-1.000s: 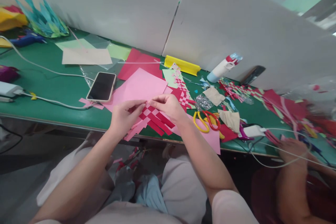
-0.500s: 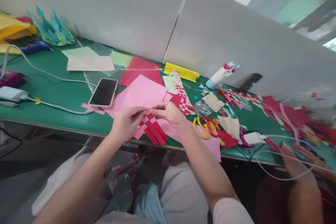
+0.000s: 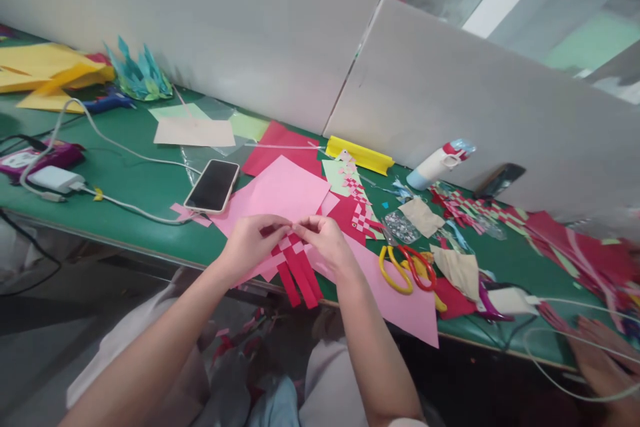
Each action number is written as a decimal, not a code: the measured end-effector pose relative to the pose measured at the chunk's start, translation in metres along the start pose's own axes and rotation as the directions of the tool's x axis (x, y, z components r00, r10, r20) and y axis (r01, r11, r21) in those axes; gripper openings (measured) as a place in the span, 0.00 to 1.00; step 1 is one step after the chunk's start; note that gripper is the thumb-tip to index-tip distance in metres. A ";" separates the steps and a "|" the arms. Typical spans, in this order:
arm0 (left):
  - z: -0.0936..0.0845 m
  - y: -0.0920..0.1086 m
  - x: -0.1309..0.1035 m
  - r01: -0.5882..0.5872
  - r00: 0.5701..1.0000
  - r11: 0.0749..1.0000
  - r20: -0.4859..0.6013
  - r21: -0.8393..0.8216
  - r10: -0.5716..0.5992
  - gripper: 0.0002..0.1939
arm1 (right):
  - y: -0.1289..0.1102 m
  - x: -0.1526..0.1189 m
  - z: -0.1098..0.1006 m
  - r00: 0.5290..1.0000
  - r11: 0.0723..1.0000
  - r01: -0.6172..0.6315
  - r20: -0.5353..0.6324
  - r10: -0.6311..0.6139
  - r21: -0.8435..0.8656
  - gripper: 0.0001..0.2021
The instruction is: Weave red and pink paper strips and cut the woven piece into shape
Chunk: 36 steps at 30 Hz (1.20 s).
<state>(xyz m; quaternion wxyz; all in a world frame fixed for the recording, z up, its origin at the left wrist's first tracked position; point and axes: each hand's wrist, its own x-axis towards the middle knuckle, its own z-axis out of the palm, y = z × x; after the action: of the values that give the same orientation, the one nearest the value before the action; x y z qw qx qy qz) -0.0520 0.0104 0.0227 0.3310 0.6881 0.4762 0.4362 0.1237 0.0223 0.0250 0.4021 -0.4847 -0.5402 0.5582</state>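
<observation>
- Far left, between ten and eleven o'clock from the woven paper, sits a teal paper plant (image 3: 137, 73); the phone (image 3: 213, 187) lies nearer, at ten o'clock, screen up.
- Here's the left hand (image 3: 250, 247), at nine o'clock: thumb and forefinger closed in a pinch on the paper's top edge.
- And centre stage, the woven paper (image 3: 293, 247), red and pink checks at the near table edge, in front of the pink sheet (image 3: 285, 180). Its loose red strips (image 3: 300, 280) hang toward six o'clock. A light, flat grip would suit it best; squeezing hard could crease the checks.
- The right hand (image 3: 325, 240) comes in from three o'clock, thumb and forefinger also pinched nearly shut on the top edge, fingertips just beside the left's. With them this close, small, even pulls should keep the rows tight; a tug from one side might skew the squares.
- At two o'clock, another woven piece (image 3: 363, 217), handy for comparing how snugly the strips sit.
- Round at three, the scissors (image 3: 395, 270), yellow and red handles, beside the beige cloth (image 3: 457, 270).
- Far right, between three and four, a co-worker's hand (image 3: 600, 347) rests by a white cable.
</observation>
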 end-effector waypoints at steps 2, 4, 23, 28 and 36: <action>0.002 -0.002 0.002 0.006 0.999 1.000 0.035 -0.001 -0.006 0.09 | 0.003 0.001 -0.002 1.000 1.000 0.016 0.016 -0.016 -0.009 0.13; 0.005 -0.005 0.003 -0.002 0.999 1.000 0.049 -0.004 0.002 0.11 | 0.005 0.003 -0.005 0.999 0.999 0.034 0.029 -0.033 -0.024 0.13; 0.021 0.003 0.003 0.147 0.986 0.965 0.106 -0.216 -0.127 0.17 | 0.020 -0.015 -0.021 0.999 0.975 0.048 -0.032 -0.042 0.216 0.16; 0.018 0.009 0.005 0.203 0.971 0.951 0.175 -0.233 -0.164 0.18 | 0.014 -0.017 -0.024 1.000 0.975 0.009 0.004 -0.010 0.224 0.12; 0.001 0.004 0.011 0.226 0.960 0.973 0.179 -0.038 -0.216 0.17 | 0.023 -0.013 -0.032 0.996 0.966 0.025 -0.088 -0.002 0.256 0.12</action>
<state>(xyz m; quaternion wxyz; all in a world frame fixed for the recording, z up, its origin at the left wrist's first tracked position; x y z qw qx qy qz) -0.0480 0.0193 0.0292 0.4375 0.6562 0.5065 0.3485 0.1594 0.0145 0.0056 0.4884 -0.4486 -0.4486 0.5992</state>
